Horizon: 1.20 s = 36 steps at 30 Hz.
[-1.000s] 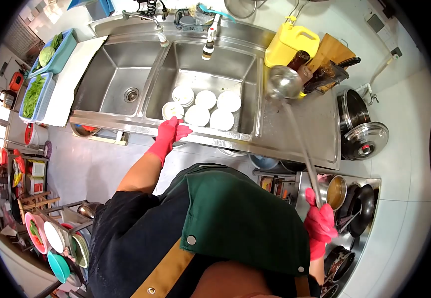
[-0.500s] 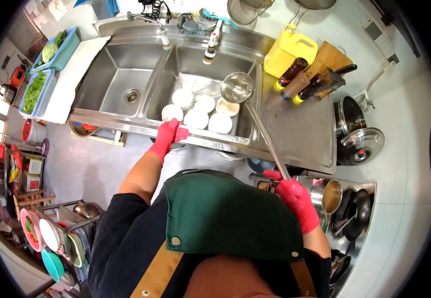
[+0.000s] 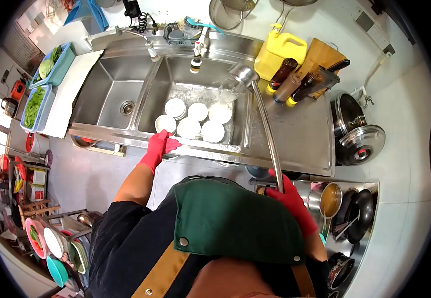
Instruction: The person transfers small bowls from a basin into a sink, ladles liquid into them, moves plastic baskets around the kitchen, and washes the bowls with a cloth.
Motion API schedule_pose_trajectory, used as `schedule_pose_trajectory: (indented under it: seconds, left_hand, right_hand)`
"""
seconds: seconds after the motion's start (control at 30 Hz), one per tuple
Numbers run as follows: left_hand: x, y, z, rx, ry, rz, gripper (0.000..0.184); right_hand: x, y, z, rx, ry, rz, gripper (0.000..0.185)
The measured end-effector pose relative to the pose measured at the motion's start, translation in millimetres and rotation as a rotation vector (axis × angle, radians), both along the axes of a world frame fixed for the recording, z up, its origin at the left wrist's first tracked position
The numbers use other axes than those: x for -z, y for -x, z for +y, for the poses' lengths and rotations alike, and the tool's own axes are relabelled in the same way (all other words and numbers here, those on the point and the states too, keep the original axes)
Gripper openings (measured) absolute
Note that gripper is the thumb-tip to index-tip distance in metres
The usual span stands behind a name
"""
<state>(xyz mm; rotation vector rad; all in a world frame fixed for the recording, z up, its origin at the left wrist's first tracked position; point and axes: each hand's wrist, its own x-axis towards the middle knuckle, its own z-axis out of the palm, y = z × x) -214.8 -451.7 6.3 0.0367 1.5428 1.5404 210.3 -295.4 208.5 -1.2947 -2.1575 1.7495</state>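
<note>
My right hand [image 3: 296, 203], in a red rubber glove, is closed around the long handle of a metal ladle [image 3: 245, 75]. The ladle's bowl is tipped over the right sink basin [image 3: 151, 94], and water spills from it. Below the stream stand several white bowls [image 3: 189, 128], grouped at the basin's front. My left hand [image 3: 160, 147], also gloved in red, lies on the front rim beside the nearest left bowl, fingers stretched out. Whether its fingertips touch that bowl I cannot tell.
A faucet [image 3: 196, 58] hangs over the right basin. On the right counter stand a yellow jug [image 3: 281, 53], several sauce bottles [image 3: 287, 88] and a knife block. Blue baskets of greens [image 3: 34, 107] are at the left. Pots and a wok [image 3: 358, 214] sit at lower right.
The ladle has gone from level to tipped, and water now pours out of it. My right hand has shifted slightly. The left hand stays on the sink rim as the view shifts a little.
</note>
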Motion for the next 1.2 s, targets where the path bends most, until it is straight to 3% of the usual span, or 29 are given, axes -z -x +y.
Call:
schedule_pose_trajectory:
  seconds: [0.2,0.3,0.4,0.5,0.53,0.6,0.67,0.8,0.9,0.97,1.07,1.13,1.2]
  left_hand:
    - [-2,-3,3,-0.018,0.043,0.001,0.045]
    - [-3,-7,4,-0.055,0.016,-0.006,0.046]
    - [-5,-12,6,-0.112,0.036,0.026,0.046]
    - [-2,-12,10,-0.212,-0.004,-0.021,0.044]
    - [-1,-13,9,-0.250,-0.043,-0.032,0.045]
    - [0,-16,3,-0.356,-0.189,-0.068,0.051]
    - [-12,-22,-12,-0.444,-0.278,-0.052,0.054]
    - [-21,-28,-87,-0.498,0.123,0.135,0.067]
    - [-2,-54,-172,-0.509,0.338,0.140,0.071]
    - [30,-86,-236,-0.556,0.433,0.084,0.070]
    - [41,-147,-311,-0.643,0.640,-0.104,0.061]
    - [143,-201,-414,-0.099,0.987,0.432,0.043]
    - [170,-218,-451,-0.330,0.712,0.199,0.038]
  right_hand:
    - [38,-32,12,0.130,-0.266,0.276,0.068]
    - [31,-37,12,0.589,-0.126,0.279,0.068]
    - [27,-40,43,0.729,-0.218,0.504,0.067]
    - [31,-41,81,0.807,-0.412,0.521,0.062]
    - [30,-41,93,0.860,-0.337,0.582,0.061]
    - [42,-45,127,0.948,-0.305,0.521,0.061]
    - [109,-77,194,1.058,-0.302,0.493,0.056]
    - [150,-89,259,1.037,-0.252,0.373,0.044]
    - [193,-110,295,0.984,-0.219,0.322,0.077]
    - [215,-114,298,0.955,-0.283,0.344,0.079]
    - [189,-92,237,0.912,-0.233,0.346,0.060]
    - [194,-77,223,0.854,-0.395,0.075,0.053]
    - [232,-105,254,0.802,-0.749,-0.489,0.049]
